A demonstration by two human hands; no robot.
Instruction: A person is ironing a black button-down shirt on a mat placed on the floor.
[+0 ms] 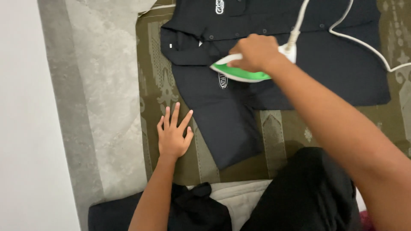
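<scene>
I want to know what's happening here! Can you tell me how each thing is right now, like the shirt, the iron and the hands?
Shirt: spread flat on the mat, buttoned, one sleeve stretched toward the person.
Iron: flat side down on the shirt, gripped.
Cord: loose, trailing across the shirt.
Right hand: closed around the iron's handle.
Left hand: open, fingers spread, pressed flat on the mat beside the sleeve.

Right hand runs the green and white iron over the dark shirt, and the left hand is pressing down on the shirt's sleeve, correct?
Not quite. The head view shows the left hand flat on the olive patterned mat, beside the sleeve, not on it. The right hand does hold the iron on the dark shirt.
</scene>
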